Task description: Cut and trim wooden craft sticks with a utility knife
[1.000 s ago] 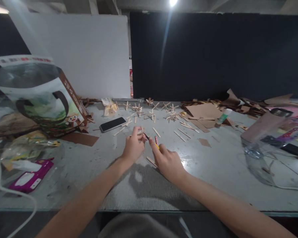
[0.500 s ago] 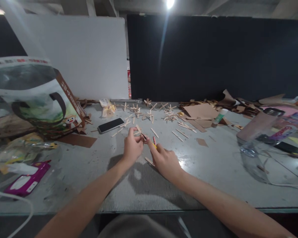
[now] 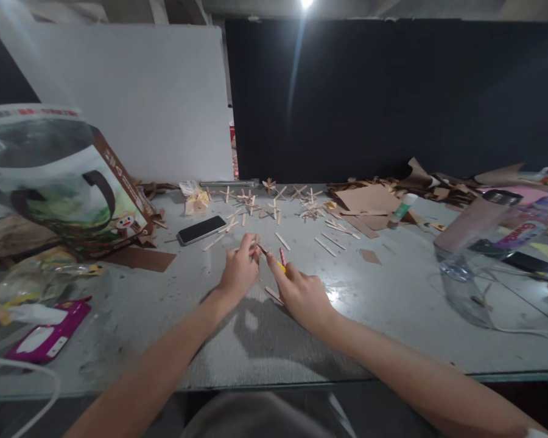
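My left hand pinches a small wooden craft stick, mostly hidden by the fingers. My right hand is closed around a hand tool with yellow and red on its handle. Its thin dark metal tip points left and meets the stick at my left fingertips; the tool's exact kind is unclear. Under the right hand a flat wooden stick lies on the grey table. Single loose sticks lie just beyond the hands.
Crossed-stick pieces spread behind the hands, beside a phone. Cardboard and a glue stick lie back right. A pink tumbler stands at right. A large printed bag and a purple device are at left.
My left hand has turned slightly and moved a little left, and less of the stick shows above its fingers. The right hand keeps its hold on the tool. The view shifts slightly.
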Demonstrator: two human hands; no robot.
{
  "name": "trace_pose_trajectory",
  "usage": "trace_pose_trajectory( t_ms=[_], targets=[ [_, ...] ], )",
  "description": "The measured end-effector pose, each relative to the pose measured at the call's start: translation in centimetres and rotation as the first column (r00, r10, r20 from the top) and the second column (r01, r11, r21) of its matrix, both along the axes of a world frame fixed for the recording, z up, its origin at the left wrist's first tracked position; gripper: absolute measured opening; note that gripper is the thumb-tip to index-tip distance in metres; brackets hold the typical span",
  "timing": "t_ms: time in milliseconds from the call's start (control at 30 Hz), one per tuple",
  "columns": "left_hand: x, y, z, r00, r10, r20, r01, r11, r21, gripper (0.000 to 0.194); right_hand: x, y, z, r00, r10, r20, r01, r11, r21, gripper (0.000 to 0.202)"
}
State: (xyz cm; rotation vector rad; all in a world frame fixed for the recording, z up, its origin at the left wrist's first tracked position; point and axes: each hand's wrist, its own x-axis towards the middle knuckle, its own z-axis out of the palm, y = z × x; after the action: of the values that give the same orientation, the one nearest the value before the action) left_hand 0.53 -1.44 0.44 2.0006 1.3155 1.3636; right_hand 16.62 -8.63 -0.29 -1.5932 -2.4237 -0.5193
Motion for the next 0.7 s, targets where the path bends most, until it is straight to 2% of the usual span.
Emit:
trace_pose_trajectory(
  t_ms=[200, 367, 533, 700],
  targets=[
    [0.47, -0.11, -0.2, 0.99, 0.002, 0.144, 0.013, 0.995, -0.103, 0.024, 0.01, -0.05, -0.09, 1.0, 0.001, -0.009, -0.001, 1.0, 0.019, 0.066],
    [0.24, -0.29, 0.11, 0.999, 0.005, 0.036, -0.005, 1.0, 0.0, 0.017, 0.06, -0.03, -0.39, 0.999, 0.031, -0.013, -0.03, 0.996, 0.087, 0.067],
    [0.43, -0.28, -0.11, 0.99, 0.002, 0.14, 0.008, 0.997, -0.073, 0.023, 0.16, 0.02, -0.51, 1.0, 0.02, 0.0, -0.02, 0.996, 0.092, 0.068],
    [-0.05, -0.23, -0.15, 1.0, 0.002, -0.018, -0.001, 0.999, 0.05, 0.015, 0.28, 0.0, -0.82, 0.999, 0.042, -0.022, -0.039, 0.993, 0.116, 0.069]
  ],
)
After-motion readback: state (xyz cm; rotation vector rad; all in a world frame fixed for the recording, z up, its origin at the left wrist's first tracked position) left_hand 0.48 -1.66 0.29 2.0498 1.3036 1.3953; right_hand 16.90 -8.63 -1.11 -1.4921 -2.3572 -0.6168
